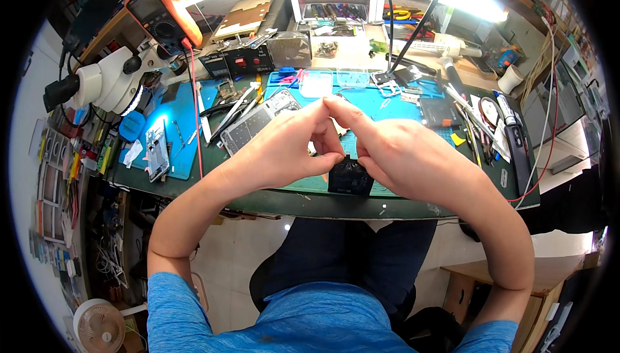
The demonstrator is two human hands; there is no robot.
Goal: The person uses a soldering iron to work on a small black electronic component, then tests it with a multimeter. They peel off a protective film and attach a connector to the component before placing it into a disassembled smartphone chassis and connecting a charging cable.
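Observation:
Between my hands, at the near edge of the bench mat, is a flat black phone battery (349,182) with pale print on its face. My left hand (294,143) is closed, thumb tip at the battery's upper left edge and the other fingers curled behind. My right hand (403,153) is closed at the upper right edge, its fingertips partly hidden behind the hand. The two index fingers meet above the battery in an arch. Left of my hands lies a grey phone or tablet shell (255,124), partly covered by my left wrist.
A white microscope (103,82) and an orange multimeter (161,14) stand at the left. An opened phone (157,150) lies on a blue mat (184,121). Clear plastic boxes (316,84) sit behind my hands. Tweezers, pens and a black tool (515,137) crowd the right.

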